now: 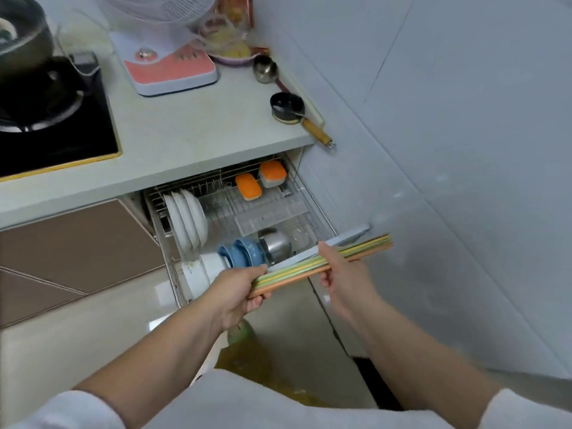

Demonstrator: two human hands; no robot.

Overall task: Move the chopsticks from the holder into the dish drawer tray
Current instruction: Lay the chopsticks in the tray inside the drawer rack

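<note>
A bundle of coloured chopsticks (362, 249), green, yellow and orange, lies nearly level in front of the open dish drawer (322, 212). My left hand (238, 289) grips the bundle's near end. My right hand (337, 270) pinches it around the middle, and the far ends stick out to the right. Inside the wire drawer a clear plastic tray (272, 215) sits in the middle. No chopstick holder is in view.
The drawer holds white plates (185, 221), blue bowls (241, 252), a steel cup (275, 243) and orange-lidded boxes (247, 185). Above it the counter (198, 131) carries a stove, a pink scale, a ladle and a black scoop. A white fridge door (448, 181) stands close on the right.
</note>
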